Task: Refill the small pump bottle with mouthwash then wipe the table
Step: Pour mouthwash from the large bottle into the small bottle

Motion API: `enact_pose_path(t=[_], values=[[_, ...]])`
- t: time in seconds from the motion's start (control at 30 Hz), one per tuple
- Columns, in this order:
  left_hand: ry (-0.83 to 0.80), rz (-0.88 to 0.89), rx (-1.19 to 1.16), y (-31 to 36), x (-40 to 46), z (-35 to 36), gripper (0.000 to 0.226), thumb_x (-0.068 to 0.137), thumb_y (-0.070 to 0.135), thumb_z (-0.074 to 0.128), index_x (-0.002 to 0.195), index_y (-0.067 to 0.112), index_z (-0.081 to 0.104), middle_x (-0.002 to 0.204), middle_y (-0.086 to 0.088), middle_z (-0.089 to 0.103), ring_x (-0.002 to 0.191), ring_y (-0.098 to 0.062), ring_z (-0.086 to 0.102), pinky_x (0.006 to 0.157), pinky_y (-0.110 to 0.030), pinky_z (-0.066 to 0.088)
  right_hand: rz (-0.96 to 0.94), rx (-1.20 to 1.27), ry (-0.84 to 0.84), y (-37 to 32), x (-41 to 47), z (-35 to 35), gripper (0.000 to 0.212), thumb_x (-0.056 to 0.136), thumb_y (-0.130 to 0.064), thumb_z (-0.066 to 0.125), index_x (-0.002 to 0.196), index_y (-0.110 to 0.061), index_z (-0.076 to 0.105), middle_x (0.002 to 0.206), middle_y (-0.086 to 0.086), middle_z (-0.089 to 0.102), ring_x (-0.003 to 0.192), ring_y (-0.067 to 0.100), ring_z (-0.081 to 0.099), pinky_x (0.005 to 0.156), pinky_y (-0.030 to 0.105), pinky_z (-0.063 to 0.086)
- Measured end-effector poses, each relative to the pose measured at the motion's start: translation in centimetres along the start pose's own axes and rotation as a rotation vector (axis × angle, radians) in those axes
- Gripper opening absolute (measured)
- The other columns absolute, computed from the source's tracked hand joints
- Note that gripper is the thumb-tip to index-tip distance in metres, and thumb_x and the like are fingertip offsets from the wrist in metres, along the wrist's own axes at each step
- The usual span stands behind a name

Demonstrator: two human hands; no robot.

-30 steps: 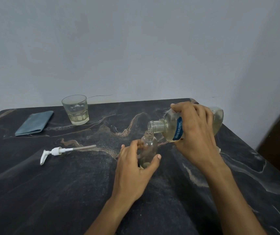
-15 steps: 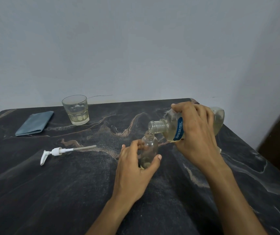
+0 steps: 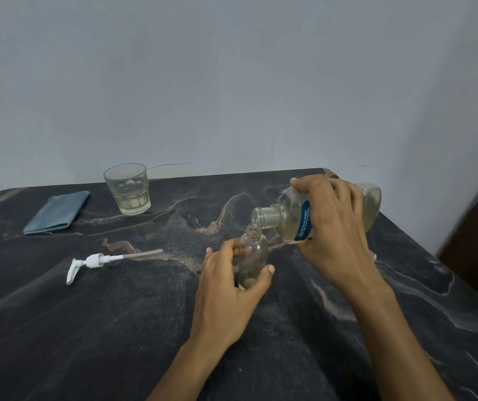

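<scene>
Dark table (image 3: pixel 58 328), left hand (image 3: pixel 229 296) grips small bottle (image 3: pixel 253 256), right hand (image 3: pixel 333 230) tips mouthwash bottle (image 3: pixel 292 221) (near the right edge).

Label text on the mouthwash bottle (image 3: pixel 304 219) too small to read, its middle behind the right hand (image 3: pixel 331 227).

change: mouthwash bottle (image 3: pixel 292 219) in the right hand (image 3: pixel 333 227) tipped a little more — its neck now slightly lower over the small bottle (image 3: pixel 253 256) | liquid: pale pool at its bottom looks a bit larger
</scene>
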State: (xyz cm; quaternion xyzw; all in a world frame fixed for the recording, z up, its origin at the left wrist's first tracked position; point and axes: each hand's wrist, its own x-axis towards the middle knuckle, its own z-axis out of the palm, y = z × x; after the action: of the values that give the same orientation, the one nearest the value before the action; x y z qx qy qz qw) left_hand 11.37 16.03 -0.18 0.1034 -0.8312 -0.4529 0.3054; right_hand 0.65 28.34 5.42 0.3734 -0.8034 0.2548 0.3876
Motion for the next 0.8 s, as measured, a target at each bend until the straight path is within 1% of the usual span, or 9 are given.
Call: enact_pose_path(t=[0.07, 0.17, 0.23, 0.3, 0.33, 0.5, 0.63, 0.73, 0.8], values=[[-0.004, 0.004, 0.003, 0.04, -0.03, -0.05, 0.036, 0.072, 0.060, 0.058, 0.101, 0.043, 0.046, 0.107, 0.041, 0.044, 0.104, 0.009, 0.047, 0.105, -0.050, 0.038, -0.004, -0.005, 0.011, -0.08, -0.01, -0.02, 0.089, 0.043, 0.002, 0.091, 0.116, -0.020, 0.043, 0.105, -0.002, 0.053, 0.102, 0.014, 0.036, 0.089, 0.032, 0.032], [-0.003, 0.009, 0.002, 0.08, -0.06, -0.07, 0.034, 0.073, 0.059, 0.058, 0.100, 0.042, 0.045, 0.107, 0.042, 0.044, 0.104, 0.010, 0.047, 0.105, -0.050, 0.038, -0.009, -0.011, 0.015, -0.07, -0.02, -0.04, 0.090, 0.043, 0.003, 0.091, 0.116, -0.020, 0.043, 0.106, -0.006, 0.049, 0.102, 0.014, 0.036, 0.090, 0.032, 0.031], [0.000, 0.012, 0.002, 0.07, -0.04, -0.07, 0.033, 0.073, 0.059, 0.058, 0.099, 0.043, 0.045, 0.106, 0.042, 0.044, 0.103, 0.011, 0.047, 0.105, -0.051, 0.038, -0.011, -0.012, 0.008, 0.02, -0.03, -0.03, 0.090, 0.044, 0.003, 0.090, 0.116, -0.020, 0.043, 0.106, -0.006, 0.049, 0.102, 0.014, 0.037, 0.094, 0.028, 0.026], [0.002, 0.016, 0.005, 0.06, -0.02, -0.06, 0.032, 0.073, 0.059, 0.058, 0.097, 0.044, 0.044, 0.106, 0.041, 0.045, 0.103, 0.012, 0.046, 0.104, -0.051, 0.038, -0.010, -0.006, -0.010, 0.07, 0.02, -0.04, 0.089, 0.045, 0.003, 0.090, 0.116, -0.020, 0.042, 0.106, -0.003, 0.053, 0.102, 0.014, 0.037, 0.093, 0.022, 0.020], [0.001, 0.014, 0.006, 0.07, -0.02, -0.06, 0.032, 0.073, 0.059, 0.058, 0.097, 0.045, 0.043, 0.106, 0.041, 0.044, 0.104, 0.012, 0.045, 0.104, -0.051, 0.038, -0.007, -0.004, -0.015, 0.07, 0.05, -0.04, 0.089, 0.045, 0.003, 0.090, 0.116, -0.020, 0.042, 0.106, -0.002, 0.055, 0.102, 0.014, 0.037, 0.093, 0.021, 0.019], [-0.001, 0.015, 0.010, 0.05, 0.01, -0.04, 0.031, 0.073, 0.058, 0.058, 0.096, 0.046, 0.043, 0.106, 0.045, 0.042, 0.106, 0.014, 0.043, 0.105, -0.051, 0.038, -0.001, -0.005, -0.011, -0.04, 0.01, -0.15, 0.090, 0.044, 0.006, 0.089, 0.116, -0.020, 0.042, 0.106, 0.001, 0.056, 0.103, 0.015, 0.036, 0.091, 0.031, 0.029], [0.010, 0.010, 0.000, -0.16, -0.08, -0.02, 0.031, 0.072, 0.059, 0.059, 0.096, 0.046, 0.043, 0.099, 0.036, 0.050, 0.104, 0.013, 0.045, 0.106, -0.051, 0.037, -0.006, -0.002, -0.014, 0.06, 0.05, -0.09, 0.089, 0.045, 0.005, 0.089, 0.116, -0.020, 0.042, 0.106, 0.001, 0.056, 0.102, 0.015, 0.036, 0.094, 0.028, 0.025], [0.002, 0.011, 0.007, -0.07, -0.01, -0.02, 0.031, 0.072, 0.060, 0.058, 0.096, 0.046, 0.044, 0.106, 0.040, 0.046, 0.104, 0.015, 0.044, 0.106, -0.051, 0.036, -0.004, -0.011, -0.001, -0.07, 0.05, -0.08, 0.090, 0.042, 0.004, 0.091, 0.115, -0.019, 0.043, 0.105, 0.001, 0.057, 0.102, 0.014, 0.035, 0.088, 0.034, 0.033], [0.002, 0.012, 0.006, -0.02, 0.00, -0.03, 0.031, 0.072, 0.059, 0.058, 0.096, 0.046, 0.044, 0.107, 0.041, 0.044, 0.104, 0.015, 0.044, 0.106, -0.051, 0.036, -0.009, -0.015, 0.011, -0.17, 0.06, -0.10, 0.091, 0.040, 0.004, 0.092, 0.115, -0.018, 0.045, 0.104, 0.000, 0.055, 0.101, 0.014, 0.035, 0.086, 0.035, 0.034]])
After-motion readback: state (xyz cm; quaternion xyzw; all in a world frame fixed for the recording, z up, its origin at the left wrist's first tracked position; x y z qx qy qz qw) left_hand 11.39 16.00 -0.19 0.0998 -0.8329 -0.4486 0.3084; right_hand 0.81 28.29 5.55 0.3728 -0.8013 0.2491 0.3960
